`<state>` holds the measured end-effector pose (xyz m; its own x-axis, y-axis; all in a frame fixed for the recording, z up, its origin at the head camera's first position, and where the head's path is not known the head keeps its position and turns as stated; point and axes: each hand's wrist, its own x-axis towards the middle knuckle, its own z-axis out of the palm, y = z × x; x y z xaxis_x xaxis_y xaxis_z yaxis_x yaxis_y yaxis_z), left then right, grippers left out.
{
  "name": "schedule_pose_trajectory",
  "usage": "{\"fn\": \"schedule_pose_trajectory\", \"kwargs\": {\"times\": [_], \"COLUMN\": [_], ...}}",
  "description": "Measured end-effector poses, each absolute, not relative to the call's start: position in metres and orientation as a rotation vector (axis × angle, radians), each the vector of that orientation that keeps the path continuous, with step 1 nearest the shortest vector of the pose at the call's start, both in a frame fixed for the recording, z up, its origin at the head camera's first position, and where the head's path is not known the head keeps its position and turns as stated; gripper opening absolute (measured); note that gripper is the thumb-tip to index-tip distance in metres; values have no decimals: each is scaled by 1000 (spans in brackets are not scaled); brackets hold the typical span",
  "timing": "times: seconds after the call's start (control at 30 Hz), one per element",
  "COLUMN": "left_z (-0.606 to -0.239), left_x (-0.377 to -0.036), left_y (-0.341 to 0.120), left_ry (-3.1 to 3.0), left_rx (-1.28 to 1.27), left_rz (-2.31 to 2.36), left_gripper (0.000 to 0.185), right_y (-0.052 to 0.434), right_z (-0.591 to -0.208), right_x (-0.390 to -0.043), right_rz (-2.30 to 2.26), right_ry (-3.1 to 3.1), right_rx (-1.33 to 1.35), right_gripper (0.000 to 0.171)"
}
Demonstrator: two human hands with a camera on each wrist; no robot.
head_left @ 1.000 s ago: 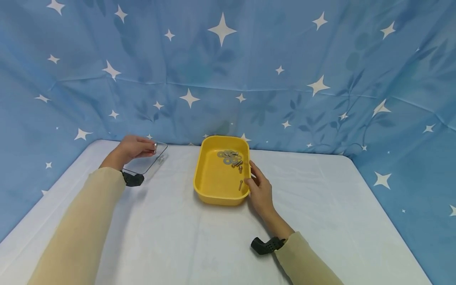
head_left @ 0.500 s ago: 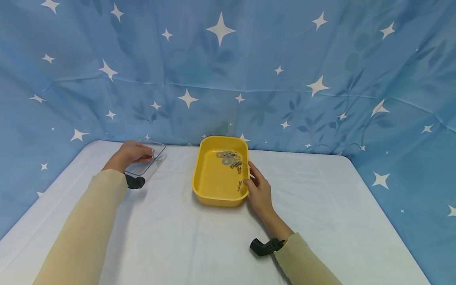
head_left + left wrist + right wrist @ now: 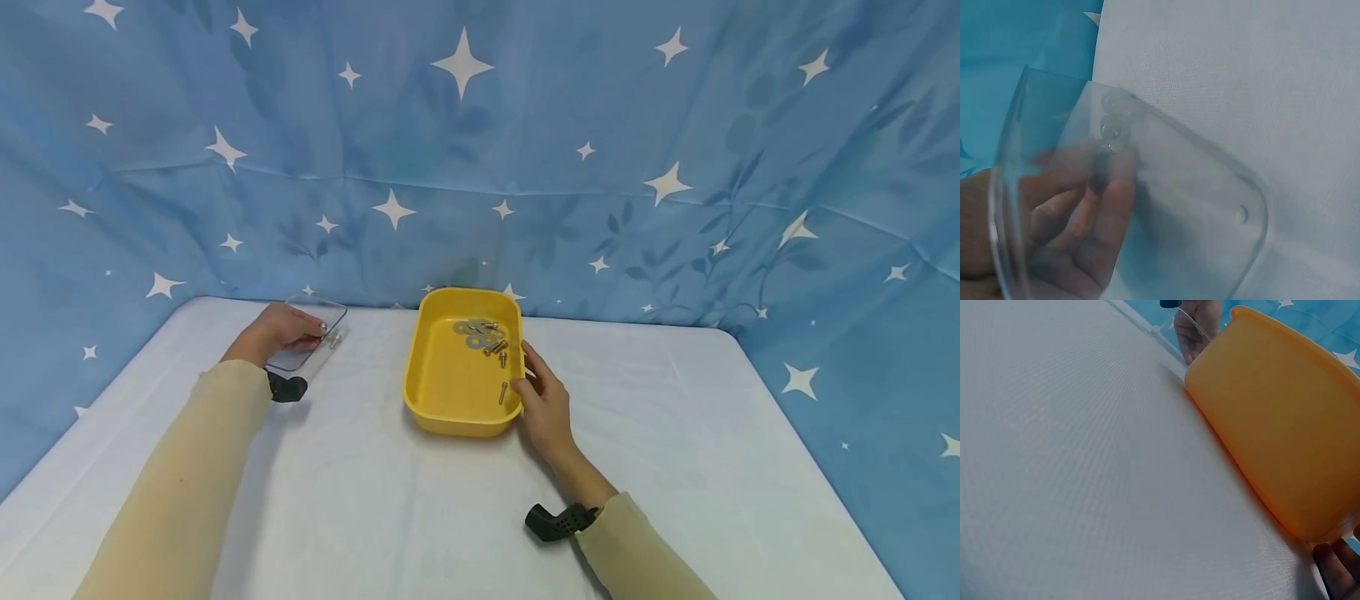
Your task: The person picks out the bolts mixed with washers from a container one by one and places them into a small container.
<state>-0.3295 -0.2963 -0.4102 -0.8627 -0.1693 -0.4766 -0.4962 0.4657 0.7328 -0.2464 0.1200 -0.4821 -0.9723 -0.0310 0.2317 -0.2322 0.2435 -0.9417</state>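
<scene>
Left hand (image 3: 279, 332) curled around clear plate (image 3: 309, 337), held at table's (image 3: 390, 500) far left near backdrop (image 3: 480, 150); fingers (image 3: 1094, 212) seen through plastic in left wrist view. Small bolt (image 3: 334, 339) seen at plate's right edge, just past fingertips. Right hand (image 3: 546, 400) laid against right side of yellow tray (image 3: 442, 392), fingers relaxed along rim, nothing gripped. Tray set at table centre, well apart from plate. Washers (image 3: 471, 331) and screws (image 3: 499, 350) gathered in tray's far right corner; one screw (image 3: 503, 392) lying alone nearer right hand.
</scene>
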Motion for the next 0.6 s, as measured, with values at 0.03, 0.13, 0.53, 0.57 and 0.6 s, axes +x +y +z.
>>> {"fn": "schedule_pose_trajectory", "kwargs": {"times": [0.03,0.13,0.53,0.57,0.6], "left_z": [-410,-408,-397,-396,-394], "left_x": [-329,-329,-320,-320,-319], "left_y": [-296,-295,-295,-295,-296], "left_ry": [2383,2391,2422,2428,2437], "left_rx": [-568,-572,-565,-566,-569], "left_rz": [1352,1342,1363,1357,1348], "left_gripper": [37,36,40,40,40], "right_y": [120,120,119,119,119], "right_z": [-482,-480,-481,-481,-481], "right_x": [-246,-245,-245,-245,-245], "right_rz": [1818,1820,1817,1819,1821], "right_ry": [-2341,-2339,-2345,-2346,-2348], "right_rx": [247,239,237,237,238], "right_gripper": [62,62,61,61,61]}}
